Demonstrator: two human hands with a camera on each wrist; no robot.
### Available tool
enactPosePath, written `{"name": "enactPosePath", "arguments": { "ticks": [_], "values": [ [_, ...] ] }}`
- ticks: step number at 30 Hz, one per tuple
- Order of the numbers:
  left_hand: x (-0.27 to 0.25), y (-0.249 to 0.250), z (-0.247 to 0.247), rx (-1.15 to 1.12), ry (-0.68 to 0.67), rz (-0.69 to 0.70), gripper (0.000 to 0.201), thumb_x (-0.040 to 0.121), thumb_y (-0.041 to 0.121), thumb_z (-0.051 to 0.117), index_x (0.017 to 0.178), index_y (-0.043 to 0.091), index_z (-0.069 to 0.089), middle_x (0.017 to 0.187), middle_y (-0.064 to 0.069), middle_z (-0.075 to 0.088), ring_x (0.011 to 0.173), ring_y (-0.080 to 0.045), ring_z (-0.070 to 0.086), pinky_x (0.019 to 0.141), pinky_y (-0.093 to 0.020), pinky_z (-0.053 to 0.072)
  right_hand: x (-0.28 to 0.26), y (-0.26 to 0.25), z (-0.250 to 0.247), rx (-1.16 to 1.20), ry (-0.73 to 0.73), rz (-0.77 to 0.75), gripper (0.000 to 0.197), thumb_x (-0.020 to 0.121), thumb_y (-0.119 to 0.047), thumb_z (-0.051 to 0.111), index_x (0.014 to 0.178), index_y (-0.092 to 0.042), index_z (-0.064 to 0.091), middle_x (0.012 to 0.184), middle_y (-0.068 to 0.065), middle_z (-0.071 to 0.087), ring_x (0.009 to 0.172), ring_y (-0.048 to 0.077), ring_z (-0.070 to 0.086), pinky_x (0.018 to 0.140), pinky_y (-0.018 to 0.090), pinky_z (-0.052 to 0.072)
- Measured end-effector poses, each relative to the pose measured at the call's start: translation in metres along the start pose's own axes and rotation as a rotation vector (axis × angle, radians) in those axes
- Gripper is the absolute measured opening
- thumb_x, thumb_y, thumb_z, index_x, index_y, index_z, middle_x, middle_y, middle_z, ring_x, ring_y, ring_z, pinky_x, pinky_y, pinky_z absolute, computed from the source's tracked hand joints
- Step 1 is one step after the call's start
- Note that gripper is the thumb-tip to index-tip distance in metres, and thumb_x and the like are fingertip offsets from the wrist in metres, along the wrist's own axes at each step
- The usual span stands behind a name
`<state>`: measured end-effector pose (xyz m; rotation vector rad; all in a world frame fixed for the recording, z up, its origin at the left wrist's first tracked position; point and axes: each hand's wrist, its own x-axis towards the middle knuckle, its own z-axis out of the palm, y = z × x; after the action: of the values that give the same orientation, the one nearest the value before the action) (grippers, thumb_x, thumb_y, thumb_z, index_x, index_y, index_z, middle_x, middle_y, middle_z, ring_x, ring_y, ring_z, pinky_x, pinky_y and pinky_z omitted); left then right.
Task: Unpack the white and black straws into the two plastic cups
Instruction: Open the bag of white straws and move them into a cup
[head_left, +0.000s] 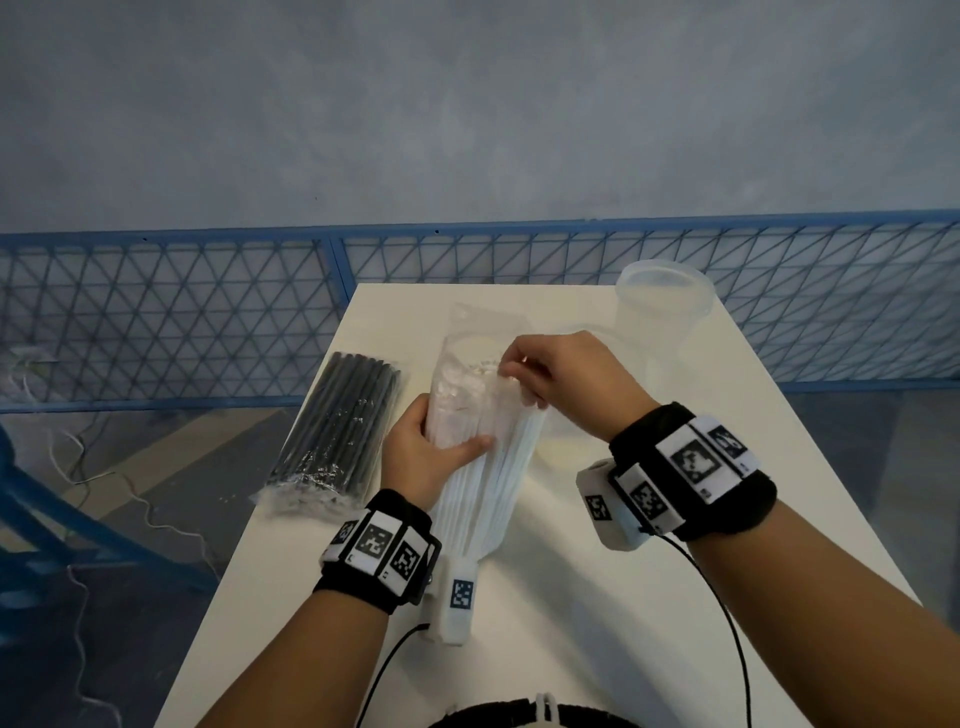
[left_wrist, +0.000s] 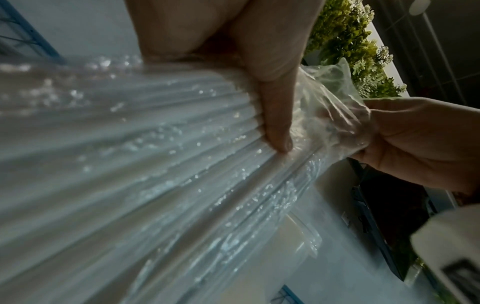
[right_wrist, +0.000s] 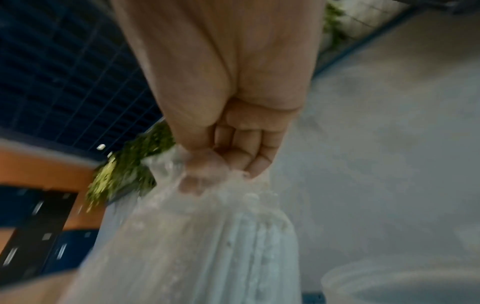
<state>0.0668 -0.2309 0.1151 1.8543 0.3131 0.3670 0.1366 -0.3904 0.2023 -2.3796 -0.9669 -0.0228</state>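
White straws (head_left: 480, 483) in bag (head_left: 467, 384), cup (head_left: 662, 306)

2 packs of straws, 1 white (head_left: 480, 452) and 1 black (head_left: 343, 431); 1 clearly visible plastic cup (head_left: 662, 312).

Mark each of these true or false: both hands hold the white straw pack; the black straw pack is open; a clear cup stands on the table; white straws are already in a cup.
1. Both hands hold the white straw pack: true; the left hand grips its middle and the right hand pinches the wrapper's top.
2. The black straw pack is open: false; it lies wrapped on the table.
3. A clear cup stands on the table: true.
4. White straws are in a cup: false; they are inside their wrapper.
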Motion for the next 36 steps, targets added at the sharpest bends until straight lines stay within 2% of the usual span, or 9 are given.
{"name": "enactPosePath", "arguments": {
  "ticks": [3,5,10,15,19,24,28,30,36],
  "values": [
    [-0.001,0.002,0.004,-0.025,-0.038,0.011,0.042,0.06,0.023,0.086,0.084,0.036,0.054,0.089,0.005,0.066,0.089,-0.021,0.063,0.078,-0.039,0.053,0.003,-0.003,0.008,-0.149,-0.059,-0.079,0.043,0.081,-0.013,0.066,0.122,-0.017,0.056,0.119,0.003,0.058,0.099,0.016,0.054,0.083,0.025,0.043],
    [-0.001,0.002,0.003,-0.036,-0.074,0.02,0.044,0.059,0.023,0.087,0.089,0.032,0.056,0.091,0.003,0.067,0.09,-0.021,0.063,0.078,-0.039,0.053,0.006,-0.005,0.012,-0.167,-0.14,-0.115,0.056,0.079,-0.014,0.069,0.131,-0.016,0.049,0.132,0.005,0.052,0.118,0.022,0.049,0.096,0.031,0.042],
    [0.001,-0.002,0.003,-0.025,-0.166,0.039,0.053,0.057,0.02,0.087,0.1,0.028,0.058,0.095,0.004,0.069,0.092,-0.013,0.064,0.08,-0.032,0.053,0.014,-0.005,0.011,-0.206,-0.184,-0.105,0.041,0.08,-0.027,0.069,0.116,-0.014,0.056,0.116,0.006,0.061,0.107,0.026,0.054,0.087,0.032,0.042],
    [0.006,-0.002,0.004,0.021,-0.298,-0.004,0.072,0.055,0.022,0.088,0.115,0.029,0.049,0.104,0.008,0.067,0.1,-0.01,0.063,0.083,-0.029,0.053,0.016,-0.01,0.016,-0.389,-0.314,-0.07,0.051,0.079,-0.032,0.069,0.12,-0.012,0.046,0.108,0.008,0.062,0.098,0.027,0.058,0.076,0.031,0.042],
    [0.013,-0.005,0.001,-0.024,-0.375,-0.05,0.08,0.046,0.028,0.09,0.116,0.029,0.052,0.108,0.002,0.069,0.102,-0.017,0.065,0.09,-0.045,0.053,0.017,-0.01,0.018,-0.329,-0.29,-0.041,0.045,0.084,-0.025,0.065,0.123,-0.014,0.047,0.11,0.008,0.063,0.101,0.027,0.058,0.07,0.027,0.033],
    [0.013,-0.005,0.005,-0.013,-0.393,-0.027,0.064,0.053,0.012,0.088,0.108,0.023,0.058,0.098,0.003,0.07,0.095,-0.013,0.067,0.087,-0.038,0.055,0.015,-0.01,0.023,-0.36,-0.311,-0.021,0.031,0.09,-0.023,0.054,0.118,-0.013,0.055,0.112,0.007,0.065,0.1,0.025,0.061,0.075,0.024,0.038],
    [0.015,-0.002,0.002,0.018,-0.409,-0.011,0.043,0.062,0.015,0.084,0.1,0.022,0.065,0.093,0.011,0.07,0.087,0.0,0.065,0.074,-0.012,0.049,0.016,-0.007,0.016,-0.185,-0.201,-0.032,0.019,0.087,-0.008,0.053,0.102,-0.007,0.065,0.091,0.005,0.066,0.081,0.022,0.055,0.063,0.019,0.034],
    [0.015,-0.001,0.0,0.039,-0.409,-0.017,0.035,0.067,0.017,0.081,0.097,0.022,0.064,0.089,0.012,0.068,0.082,0.002,0.063,0.067,-0.005,0.047,0.017,-0.006,0.012,-0.149,-0.158,-0.046,0.021,0.085,-0.006,0.056,0.103,-0.007,0.067,0.095,0.007,0.07,0.087,0.024,0.061,0.067,0.023,0.039],
    [0.016,-0.006,0.003,0.021,-0.376,-0.018,0.036,0.069,0.021,0.08,0.101,0.02,0.063,0.093,0.008,0.069,0.09,-0.01,0.065,0.076,-0.016,0.049,0.02,-0.003,-0.003,-0.109,-0.045,-0.04,0.036,0.077,-0.023,0.074,0.112,-0.016,0.067,0.105,0.002,0.072,0.097,0.017,0.064,0.076,0.015,0.039]
  ]
}}
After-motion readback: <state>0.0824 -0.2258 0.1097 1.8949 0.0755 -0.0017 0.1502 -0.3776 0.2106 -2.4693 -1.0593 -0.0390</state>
